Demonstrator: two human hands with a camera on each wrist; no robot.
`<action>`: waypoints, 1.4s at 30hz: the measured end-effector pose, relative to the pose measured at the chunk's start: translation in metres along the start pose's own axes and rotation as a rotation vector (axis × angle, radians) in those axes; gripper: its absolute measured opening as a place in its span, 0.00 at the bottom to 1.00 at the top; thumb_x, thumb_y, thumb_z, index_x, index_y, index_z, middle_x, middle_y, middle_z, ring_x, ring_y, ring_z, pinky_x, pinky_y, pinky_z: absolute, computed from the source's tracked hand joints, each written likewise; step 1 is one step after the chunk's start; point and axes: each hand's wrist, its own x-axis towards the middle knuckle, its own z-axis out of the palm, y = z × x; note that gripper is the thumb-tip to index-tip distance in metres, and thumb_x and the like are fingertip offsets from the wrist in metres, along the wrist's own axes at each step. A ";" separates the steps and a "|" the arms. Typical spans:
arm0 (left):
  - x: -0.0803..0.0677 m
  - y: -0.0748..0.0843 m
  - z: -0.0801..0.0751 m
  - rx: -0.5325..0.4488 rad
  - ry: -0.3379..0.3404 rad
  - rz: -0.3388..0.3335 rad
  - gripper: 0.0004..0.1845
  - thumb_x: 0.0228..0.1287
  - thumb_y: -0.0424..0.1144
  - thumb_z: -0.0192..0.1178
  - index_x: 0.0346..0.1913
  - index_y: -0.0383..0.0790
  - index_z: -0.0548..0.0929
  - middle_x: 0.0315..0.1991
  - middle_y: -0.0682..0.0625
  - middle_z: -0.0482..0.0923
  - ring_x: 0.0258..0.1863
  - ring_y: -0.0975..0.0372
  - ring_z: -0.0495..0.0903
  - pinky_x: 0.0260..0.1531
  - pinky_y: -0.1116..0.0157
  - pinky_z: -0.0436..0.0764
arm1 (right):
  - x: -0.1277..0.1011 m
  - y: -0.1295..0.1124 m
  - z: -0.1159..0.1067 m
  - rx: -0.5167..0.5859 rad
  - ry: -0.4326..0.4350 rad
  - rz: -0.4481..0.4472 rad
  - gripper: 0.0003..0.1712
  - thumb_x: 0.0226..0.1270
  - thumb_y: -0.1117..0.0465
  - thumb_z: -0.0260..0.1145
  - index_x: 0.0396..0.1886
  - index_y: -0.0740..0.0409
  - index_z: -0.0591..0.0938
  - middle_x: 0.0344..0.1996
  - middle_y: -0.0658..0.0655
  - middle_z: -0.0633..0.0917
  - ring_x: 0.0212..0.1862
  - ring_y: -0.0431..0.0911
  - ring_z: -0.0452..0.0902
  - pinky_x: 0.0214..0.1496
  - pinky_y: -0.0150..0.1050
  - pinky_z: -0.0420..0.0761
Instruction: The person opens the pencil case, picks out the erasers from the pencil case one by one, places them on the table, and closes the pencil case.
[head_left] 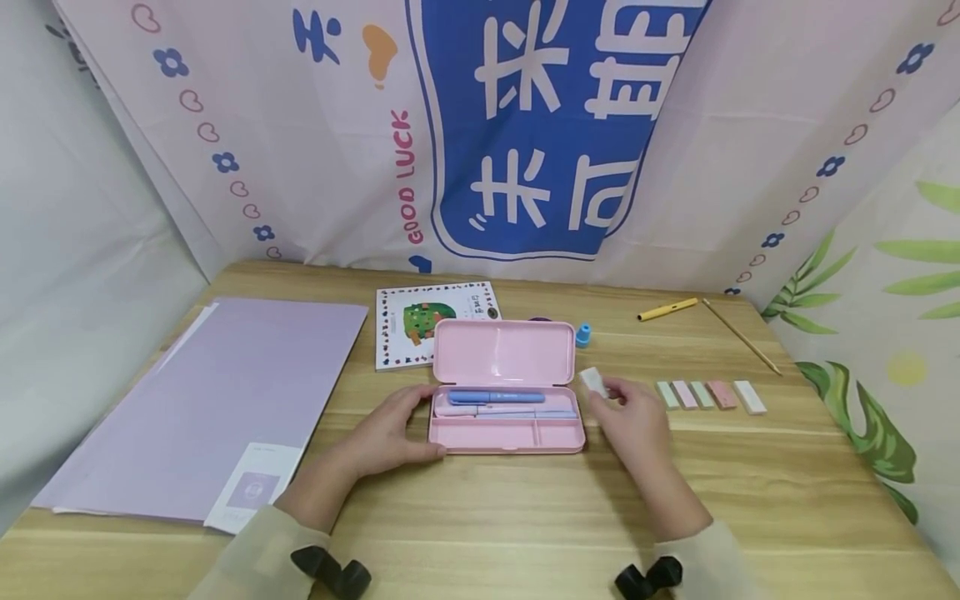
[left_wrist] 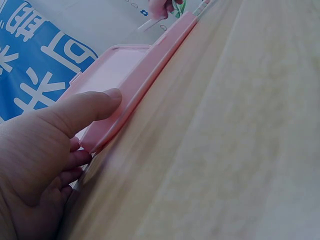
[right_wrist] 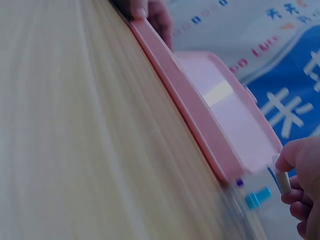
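Note:
A pink pencil case (head_left: 483,433) stands with its lid (head_left: 504,352) raised. Inside lie a blue pen (head_left: 495,397) and several slim pens; the front compartments hold nothing. My left hand (head_left: 386,435) grips the left end of the case, thumb at the front corner and fingers round the back, as the left wrist view also shows. Just off the case's right end, my right hand (head_left: 636,421) pinches a white eraser (head_left: 592,382) between thumb and fingers, raised above the table. In the right wrist view the eraser (right_wrist: 283,181) overlaps the lid's corner.
Right of my right hand, several erasers (head_left: 722,395) lie in a row. Farther back are a yellow pen (head_left: 667,310), a thin pencil (head_left: 741,337) and a small blue object (head_left: 583,335). A picture booklet (head_left: 401,333) lies behind the case, a large purple folder (head_left: 225,400) at left.

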 end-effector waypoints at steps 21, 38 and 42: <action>-0.001 -0.002 -0.001 0.021 -0.013 -0.042 0.50 0.49 0.56 0.73 0.72 0.39 0.63 0.72 0.39 0.63 0.73 0.44 0.60 0.72 0.43 0.61 | 0.007 0.126 -0.105 -0.134 0.046 0.350 0.31 0.69 0.47 0.57 0.60 0.67 0.77 0.49 0.69 0.81 0.43 0.54 0.75 0.35 0.36 0.69; -0.001 -0.003 -0.001 0.020 -0.006 -0.025 0.50 0.49 0.56 0.73 0.72 0.39 0.64 0.71 0.39 0.64 0.72 0.44 0.61 0.71 0.43 0.62 | 0.007 0.138 -0.110 -0.225 -0.004 0.355 0.40 0.70 0.39 0.54 0.64 0.70 0.71 0.56 0.74 0.75 0.56 0.67 0.71 0.52 0.58 0.72; -0.001 -0.002 -0.001 0.013 -0.002 -0.004 0.48 0.48 0.55 0.74 0.71 0.40 0.65 0.71 0.39 0.65 0.72 0.45 0.62 0.71 0.43 0.62 | 0.007 0.128 -0.105 -0.152 0.061 0.308 0.39 0.71 0.38 0.53 0.64 0.66 0.73 0.56 0.70 0.77 0.53 0.58 0.73 0.48 0.47 0.73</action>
